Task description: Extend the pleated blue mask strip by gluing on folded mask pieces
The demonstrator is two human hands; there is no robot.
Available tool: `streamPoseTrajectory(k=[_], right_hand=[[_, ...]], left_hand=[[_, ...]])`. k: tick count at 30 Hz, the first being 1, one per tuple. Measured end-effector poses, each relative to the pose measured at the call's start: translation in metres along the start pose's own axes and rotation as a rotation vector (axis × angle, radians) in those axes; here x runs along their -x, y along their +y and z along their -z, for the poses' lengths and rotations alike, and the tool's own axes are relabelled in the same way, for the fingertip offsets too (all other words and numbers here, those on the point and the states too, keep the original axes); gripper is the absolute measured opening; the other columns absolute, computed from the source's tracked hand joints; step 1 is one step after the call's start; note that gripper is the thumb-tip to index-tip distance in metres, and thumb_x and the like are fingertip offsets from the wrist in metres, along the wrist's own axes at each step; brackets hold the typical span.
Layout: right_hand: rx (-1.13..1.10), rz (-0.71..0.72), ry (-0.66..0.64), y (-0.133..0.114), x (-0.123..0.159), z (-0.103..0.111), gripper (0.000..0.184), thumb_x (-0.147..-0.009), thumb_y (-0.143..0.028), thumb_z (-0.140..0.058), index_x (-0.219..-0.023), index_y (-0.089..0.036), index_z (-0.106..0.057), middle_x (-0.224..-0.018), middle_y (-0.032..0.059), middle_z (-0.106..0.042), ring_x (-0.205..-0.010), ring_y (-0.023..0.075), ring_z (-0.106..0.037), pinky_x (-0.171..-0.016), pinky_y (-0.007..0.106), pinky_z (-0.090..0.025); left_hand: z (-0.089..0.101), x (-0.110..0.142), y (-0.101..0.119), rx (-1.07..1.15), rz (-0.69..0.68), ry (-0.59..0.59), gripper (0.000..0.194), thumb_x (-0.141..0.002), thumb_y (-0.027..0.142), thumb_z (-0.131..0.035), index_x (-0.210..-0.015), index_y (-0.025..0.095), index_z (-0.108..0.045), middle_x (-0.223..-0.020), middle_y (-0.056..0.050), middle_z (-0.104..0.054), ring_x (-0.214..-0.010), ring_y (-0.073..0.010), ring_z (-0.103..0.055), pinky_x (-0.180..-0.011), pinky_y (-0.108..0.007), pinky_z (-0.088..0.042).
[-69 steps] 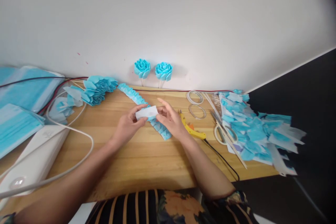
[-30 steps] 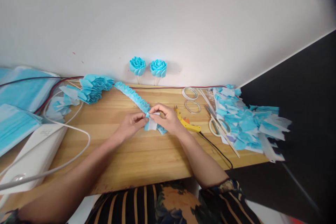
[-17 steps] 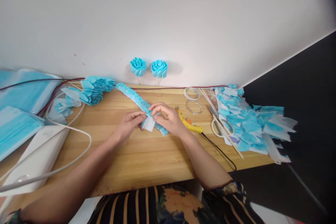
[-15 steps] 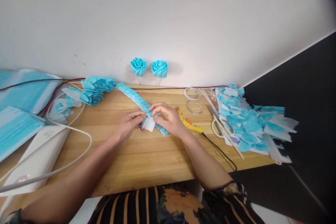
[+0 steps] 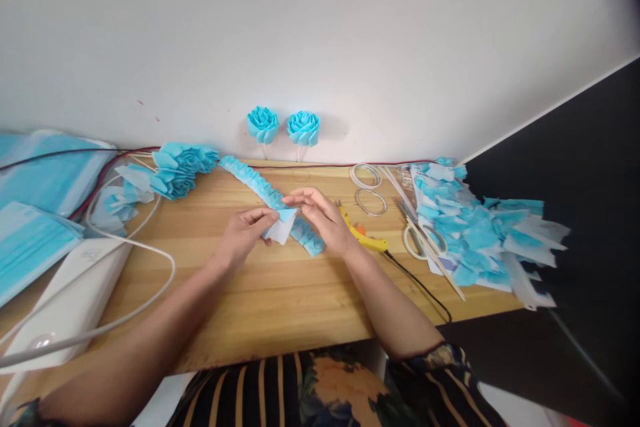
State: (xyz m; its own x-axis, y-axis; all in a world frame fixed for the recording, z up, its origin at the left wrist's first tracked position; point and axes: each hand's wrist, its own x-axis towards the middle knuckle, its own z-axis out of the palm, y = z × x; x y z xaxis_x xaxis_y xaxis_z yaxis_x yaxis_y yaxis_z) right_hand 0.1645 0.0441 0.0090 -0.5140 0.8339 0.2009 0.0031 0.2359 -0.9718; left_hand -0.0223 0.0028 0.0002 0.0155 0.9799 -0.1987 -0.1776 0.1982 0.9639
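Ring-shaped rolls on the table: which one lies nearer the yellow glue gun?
The front, thinner-looking ring; the other, thicker-looking ring lies behind it, nearer the wall.

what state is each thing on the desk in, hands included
small sheet, partly folded, blue flap over white
left hand, pinching the sheet
right hand, at the sheet's corner, grip unclear
pleated strip, lying on the table
two roses by the wall, upright on stems
rose bunch, lying down
yellow glue gun, lying down, cable attached
scissors, lying partly under sticks
cut blue pieces, heaped loosely
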Motion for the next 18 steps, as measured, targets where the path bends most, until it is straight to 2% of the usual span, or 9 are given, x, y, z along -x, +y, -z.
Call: streamPoseTrajectory(k=[2, 5, 10, 18], right_hand=[[-0.092, -0.052, -0.002, 0.001, 0.0, -0.001, 0.034, -0.099, -0.041, -0.045, -0.127, -0.024, -0.053, -0.119, 0.0064, -0.067, -0.113, 0.019, -0.061, -0.097, 0.035, -0.048], [-0.114, -0.121, -0.013, 0.002, -0.001, -0.004, 0.04, -0.095, -0.046, -0.051, -0.129, -0.025, -0.053, -0.113, 0.0047, -0.066, -0.104, 0.0178, -0.062, -0.092, 0.033, -0.049], [-0.073, -0.153, -0.004, 0.008, -0.002, -0.013, 0.054, -0.083, -0.035, -0.069, -0.132, -0.025, -0.049, -0.099, 0.0019, -0.065, -0.087, 0.0153, -0.061, -0.08, 0.029, -0.051], [-0.128, -0.162, 0.042, 0.008, -0.002, -0.014, 0.044, -0.083, -0.029, -0.064, -0.125, -0.023, -0.055, -0.094, 0.0005, -0.064, -0.081, 0.0134, -0.061, -0.074, 0.026, -0.051]], left_hand=[[0.0, 0.0, 0.0, 0.013, -0.009, 0.014, 0.033, -0.065, 0.047, -0.079, -0.068, 0.015, -0.073, -0.058, 0.0, -0.064, -0.049, -0.0098, -0.051, -0.048, -0.023, -0.043], [-0.001, 0.0, -0.001, 0.017, -0.036, 0.034, 0.032, -0.067, 0.046, -0.079, -0.07, 0.015, -0.073, -0.06, -0.001, -0.066, -0.051, -0.0106, -0.051, -0.048, -0.023, -0.044], [-0.002, -0.001, -0.002, 0.012, -0.074, 0.033, 0.028, -0.068, 0.044, -0.078, -0.073, 0.016, -0.075, -0.063, -0.002, -0.068, -0.054, -0.0128, -0.056, -0.05, -0.024, -0.045], [-0.004, 0.001, -0.004, -0.072, -0.093, 0.041, 0.026, -0.069, 0.043, -0.078, -0.076, 0.017, -0.078, -0.067, -0.002, -0.071, -0.057, -0.0134, -0.058, -0.053, -0.025, -0.046]])
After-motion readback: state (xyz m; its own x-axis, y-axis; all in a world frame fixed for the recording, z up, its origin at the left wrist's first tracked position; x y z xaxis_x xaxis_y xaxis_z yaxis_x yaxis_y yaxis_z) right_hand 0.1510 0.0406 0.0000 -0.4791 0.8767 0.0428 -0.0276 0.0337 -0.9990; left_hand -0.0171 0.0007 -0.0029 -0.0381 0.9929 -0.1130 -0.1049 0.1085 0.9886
